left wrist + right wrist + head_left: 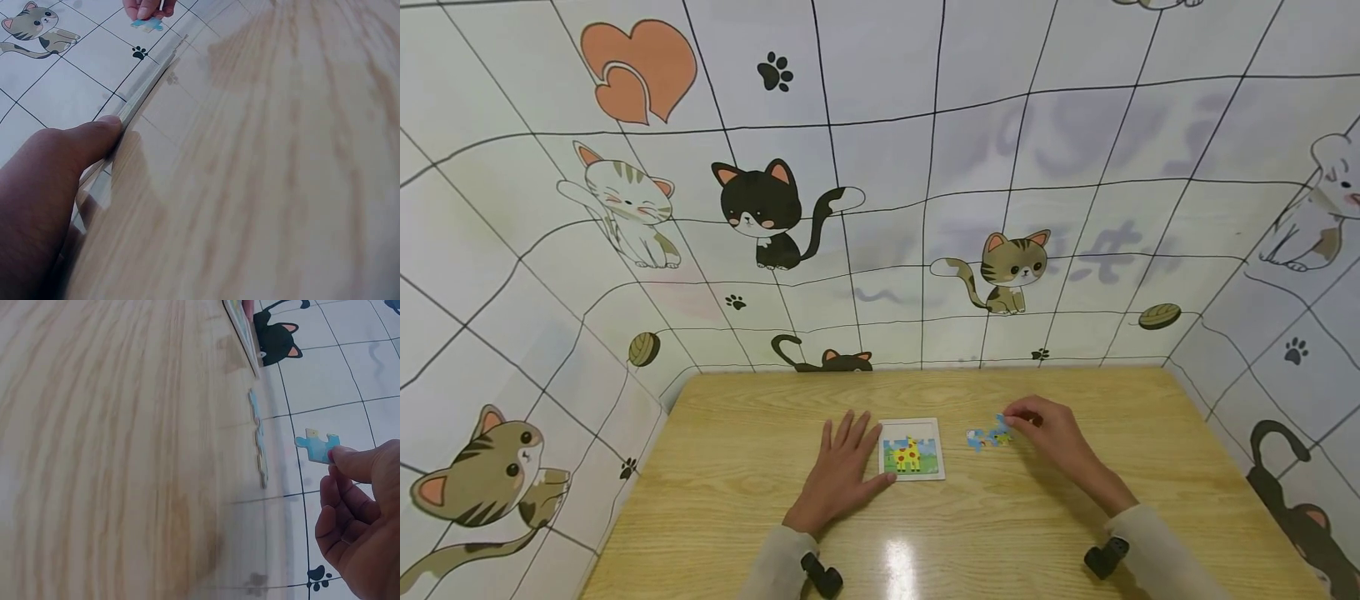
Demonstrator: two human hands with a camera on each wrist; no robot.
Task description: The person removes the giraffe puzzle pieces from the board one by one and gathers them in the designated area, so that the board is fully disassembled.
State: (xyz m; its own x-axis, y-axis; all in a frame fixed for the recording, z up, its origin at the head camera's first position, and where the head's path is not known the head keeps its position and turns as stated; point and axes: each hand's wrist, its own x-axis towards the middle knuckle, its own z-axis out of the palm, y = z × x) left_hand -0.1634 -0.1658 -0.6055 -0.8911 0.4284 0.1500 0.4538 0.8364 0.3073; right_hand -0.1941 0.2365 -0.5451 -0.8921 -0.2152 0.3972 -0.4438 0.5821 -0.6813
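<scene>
A light-blue jigsaw piece (317, 449) is pinched between the thumb and index finger of my right hand (1047, 431), lifted off the table in the right wrist view. Just left of that hand lie several loose jigsaw pieces (980, 439), seen edge-on as a thin line in the right wrist view. My left hand (847, 467) lies flat with fingers spread, its thumb and index fingertip at the left side of a white-framed puzzle board (941, 454). A yellow giraffe picture (907, 457) fills the board's lower part; its upper part is pale.
Both hands are over a light wood-grain table (737, 467). Behind it rises a white wall (895, 333) with grid lines and cartoon cats. Similar side walls stand at left and right.
</scene>
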